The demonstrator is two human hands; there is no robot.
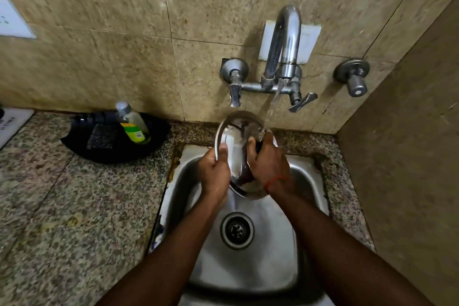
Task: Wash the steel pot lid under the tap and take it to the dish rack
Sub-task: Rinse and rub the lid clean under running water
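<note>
Both hands on lid. Left hand [214, 171] grips lid [236, 131] at its left rim, thumb laid on the shiny face, fingers behind and hidden. Right hand [269, 164] grips the right side, fingers curled over the edge, thumb on the face. Something dark shows under the fingertips, cannot tell what. Lid held tilted, near upright, face toward the camera, above the back of the sink [248, 268].

Water [272, 107] runs from the tap [288, 40] in a thin slanted stream and lands at the lid's upper right edge, just by the right fingers. Stream falls between the tap's left handle [234, 93] and right lever [301, 102]. Red thread [274, 181] round right wrist. Drain [237, 230] lies below the hands, between the forearms.

Separate valve [354, 79] on the wall further right, well apart from the lid. White plate [309, 40] on the tiles behind the spout. Left of sink, on the granite counter [62, 206], a black tray [116, 156] sits against the wall. It holds a leaning bottle [133, 124] with green-yellow label and a dark pad [101, 136]. Tray is near the sink's left rim, apart from the hands. Side wall [409, 156] is close on the sink's right. White object [12, 126] at far left edge, cut off, unclear.
</note>
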